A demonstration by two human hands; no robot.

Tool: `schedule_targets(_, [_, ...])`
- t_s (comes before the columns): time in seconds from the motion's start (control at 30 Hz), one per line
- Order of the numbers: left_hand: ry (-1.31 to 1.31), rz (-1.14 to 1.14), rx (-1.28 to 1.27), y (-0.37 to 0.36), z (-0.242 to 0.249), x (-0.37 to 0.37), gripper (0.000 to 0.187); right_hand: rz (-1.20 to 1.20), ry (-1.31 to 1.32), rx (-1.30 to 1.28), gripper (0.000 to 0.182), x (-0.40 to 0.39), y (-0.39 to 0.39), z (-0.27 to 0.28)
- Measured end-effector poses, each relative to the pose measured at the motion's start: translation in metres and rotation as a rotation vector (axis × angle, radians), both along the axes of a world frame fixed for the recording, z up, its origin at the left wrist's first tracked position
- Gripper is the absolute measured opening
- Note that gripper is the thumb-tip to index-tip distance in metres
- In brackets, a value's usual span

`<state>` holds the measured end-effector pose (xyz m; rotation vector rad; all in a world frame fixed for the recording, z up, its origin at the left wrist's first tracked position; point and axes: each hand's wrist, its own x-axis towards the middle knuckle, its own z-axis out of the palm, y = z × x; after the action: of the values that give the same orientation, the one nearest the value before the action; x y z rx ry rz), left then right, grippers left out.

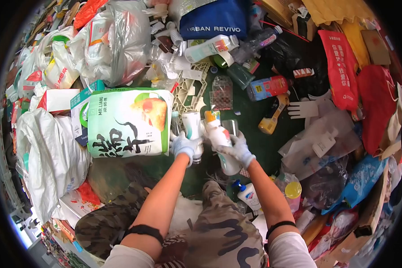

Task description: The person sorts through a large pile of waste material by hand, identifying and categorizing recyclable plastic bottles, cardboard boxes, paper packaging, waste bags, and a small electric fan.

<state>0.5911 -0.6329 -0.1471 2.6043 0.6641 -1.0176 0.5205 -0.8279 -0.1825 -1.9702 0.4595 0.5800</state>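
Both hands wear pale gloves. My left hand [184,145] is closed round a white tube-like container [192,125], just right of a large green and white bag [129,123] with black characters. My right hand [239,151] grips a white bottle [218,137] with a yellow-orange top, which leans toward the container. A clear plastic piece [230,127] lies just behind the right hand. Below that hand a white pump bottle [249,194] with a blue top stands near my knee. The palm of each hand is partly hidden.
Ahead lie a blue bag [213,20], a beige plastic grid [190,89] and a red-labelled bottle [268,87]. White sacks [53,156] pile up on the left. Red bags [339,67] and clear plastic sheets [319,134] are on the right.
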Motion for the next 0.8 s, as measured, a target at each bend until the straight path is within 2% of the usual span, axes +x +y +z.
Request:
schedule_targets(0.03, [-0.124, 0.001, -0.083, 0.009, -0.003, -0.007, 0.093, -0.045, -0.093, 0.026, 0.093, -0.01, -0.011, -0.009])
schedule_targets(0.07, [-0.278, -0.04, -0.213, 0.019, -0.002, -0.017, 0.091, -0.316, -0.22, 0.287, 0.093, -0.02, -0.019, -0.005])
schedule_targets(0.1, [-0.423, -0.079, -0.339, 0.027, 0.0, -0.027, 0.09, -0.507, -0.233, 0.514, 0.088, -0.024, -0.03, -0.001])
schedule_targets(0.13, [-0.474, 0.038, -0.678, 0.031, 0.011, -0.033, 0.086, -0.697, -0.227, 0.807, 0.074, -0.021, -0.037, 0.035])
schedule_targets(0.17, [-0.51, 0.158, -1.018, 0.035, 0.029, -0.04, 0.083, -0.677, -0.08, 0.956, 0.071, -0.03, -0.061, 0.028])
schedule_targets(0.2, [-0.345, 0.184, -1.196, 0.038, 0.04, -0.041, 0.104, -0.575, -0.033, 1.039, 0.068, -0.03, -0.071, 0.036])
schedule_targets(0.23, [-0.109, 0.263, -1.334, 0.038, 0.048, -0.041, 0.099, -0.462, 0.001, 1.119, 0.067, -0.022, -0.076, 0.047])
schedule_targets(0.3, [0.123, 0.396, -1.49, 0.027, 0.045, -0.031, 0.095, -0.249, 0.077, 1.188, 0.066, 0.0, -0.066, 0.05])
schedule_targets(0.33, [0.187, 0.394, -1.547, 0.026, 0.026, -0.028, 0.092, -0.208, 0.1, 1.156, 0.065, 0.011, -0.057, 0.046])
schedule_targets(0.37, [0.228, 0.498, -1.489, 0.021, 0.007, -0.023, 0.084, -0.169, 0.127, 1.124, 0.065, 0.019, -0.047, 0.038])
schedule_targets(0.43, [-0.113, 0.474, -1.207, 0.012, -0.004, -0.009, 0.077, -0.156, 0.165, 1.16, 0.064, 0.029, -0.03, 0.018])
schedule_targets(0.47, [-0.274, 0.351, -1.093, 0.024, -0.018, 0.002, 0.062, -0.215, 0.151, 1.183, 0.064, 0.03, -0.023, 0.018])
schedule_targets(0.5, [-0.332, 0.466, -1.056, 0.037, -0.031, 0.006, 0.061, -0.272, 0.131, 1.205, 0.064, 0.03, -0.019, 0.018])
schedule_targets(0.57, [-0.575, 0.176, -0.816, 0.045, -0.027, 0.003, 0.057, -0.202, 0.052, 1.088, 0.062, 0.026, -0.029, 0.013])
schedule_targets(0.6, [-0.488, 0.325, -1.058, 0.034, 0.005, 0.001, 0.056, -0.223, 0.071, 1.104, 0.057, 0.027, -0.03, 0.034])
schedule_targets(0.63, [-0.492, 0.06, -0.9, 0.035, 0.017, -0.003, 0.057, -0.349, 0.096, 1.069, 0.053, 0.022, -0.03, 0.03])
schedule_targets(0.67, [-0.559, -0.083, -0.87, 0.031, 0.018, -0.005, 0.058, -0.32, 0.034, 0.84, 0.057, 0.029, -0.028, 0.025])
schedule_targets(0.7, [-0.614, -0.177, -0.857, 0.027, 0.013, -0.013, 0.06, -0.219, -0.01, 0.913, 0.064, 0.034, -0.028, 0.026])
schedule_targets(0.77, [-0.773, -0.299, -0.809, 0.02, -0.027, -0.011, 0.065, -0.02, -0.096, 1.067, 0.081, 0.045, -0.028, 0.026])
schedule_targets(0.8, [-0.871, -0.35, -0.77, 0.019, -0.05, -0.01, 0.068, 0.033, -0.098, 1.027, 0.081, 0.036, -0.027, 0.027])
